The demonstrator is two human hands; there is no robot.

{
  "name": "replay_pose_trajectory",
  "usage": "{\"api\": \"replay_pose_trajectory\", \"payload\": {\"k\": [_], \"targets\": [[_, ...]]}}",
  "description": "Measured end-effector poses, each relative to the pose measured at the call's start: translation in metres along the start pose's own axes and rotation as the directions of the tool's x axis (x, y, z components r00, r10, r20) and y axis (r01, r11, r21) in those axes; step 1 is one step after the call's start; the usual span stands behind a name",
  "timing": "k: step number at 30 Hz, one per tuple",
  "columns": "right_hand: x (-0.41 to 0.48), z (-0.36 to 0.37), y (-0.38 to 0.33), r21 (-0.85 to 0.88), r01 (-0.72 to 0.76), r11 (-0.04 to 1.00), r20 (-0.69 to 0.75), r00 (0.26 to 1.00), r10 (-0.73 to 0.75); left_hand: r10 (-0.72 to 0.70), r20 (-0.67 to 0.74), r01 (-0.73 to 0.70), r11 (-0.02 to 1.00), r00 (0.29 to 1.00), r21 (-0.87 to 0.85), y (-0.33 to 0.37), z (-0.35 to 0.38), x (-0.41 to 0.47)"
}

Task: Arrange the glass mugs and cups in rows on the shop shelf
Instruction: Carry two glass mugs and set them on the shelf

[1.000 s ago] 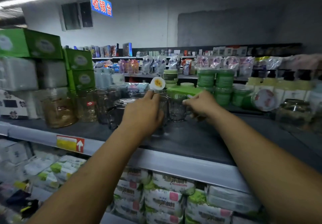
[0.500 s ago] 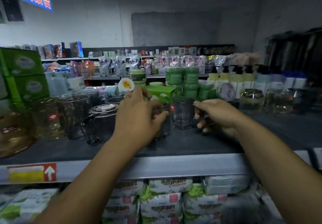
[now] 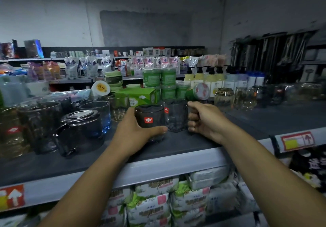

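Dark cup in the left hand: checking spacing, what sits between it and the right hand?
A clear ribbed mug, gripped by the right hand, beside the dark cup; head view shows it.

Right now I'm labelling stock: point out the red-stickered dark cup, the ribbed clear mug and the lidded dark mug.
dark cup (image 3: pixel 150 112), head view, wall above sticker
ribbed clear mug (image 3: pixel 176 117), head view, ribbed wall
lidded dark mug (image 3: pixel 82 133), head view, body below lid
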State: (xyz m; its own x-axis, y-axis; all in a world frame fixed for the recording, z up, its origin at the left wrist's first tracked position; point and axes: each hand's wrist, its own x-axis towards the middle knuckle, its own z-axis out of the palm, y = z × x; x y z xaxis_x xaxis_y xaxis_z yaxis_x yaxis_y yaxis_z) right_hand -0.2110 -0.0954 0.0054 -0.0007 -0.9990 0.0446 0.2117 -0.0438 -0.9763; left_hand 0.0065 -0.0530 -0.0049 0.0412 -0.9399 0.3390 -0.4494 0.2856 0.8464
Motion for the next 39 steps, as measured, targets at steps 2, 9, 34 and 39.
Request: {"api": "replay_pose_trajectory", "payload": {"k": [2,9,34,39], "targets": [[0.0,0.002,-0.002,0.034,0.02,0.999,-0.058,0.998,-0.019,0.034,0.006,-0.033,0.998,0.999,-0.055,0.0,0.002,0.0],[-0.034,-0.062,-0.036,0.156,0.135,0.979,-0.159,0.981,-0.11,0.191,-0.07,-0.201,0.96,0.979,-0.197,0.037,0.033,-0.014],[-0.19,-0.622,-0.16,0.021,0.248,0.969,-0.554,0.809,-0.195,0.338,0.128,-0.221,0.814,0.932,-0.536,0.312,0.576,-0.079],[-0.159,-0.722,-0.17,0.014,0.272,0.962,-0.599,0.772,-0.21,0.386,0.135,-0.262,0.805,0.913,-0.532,0.351,0.686,-0.048]]}}
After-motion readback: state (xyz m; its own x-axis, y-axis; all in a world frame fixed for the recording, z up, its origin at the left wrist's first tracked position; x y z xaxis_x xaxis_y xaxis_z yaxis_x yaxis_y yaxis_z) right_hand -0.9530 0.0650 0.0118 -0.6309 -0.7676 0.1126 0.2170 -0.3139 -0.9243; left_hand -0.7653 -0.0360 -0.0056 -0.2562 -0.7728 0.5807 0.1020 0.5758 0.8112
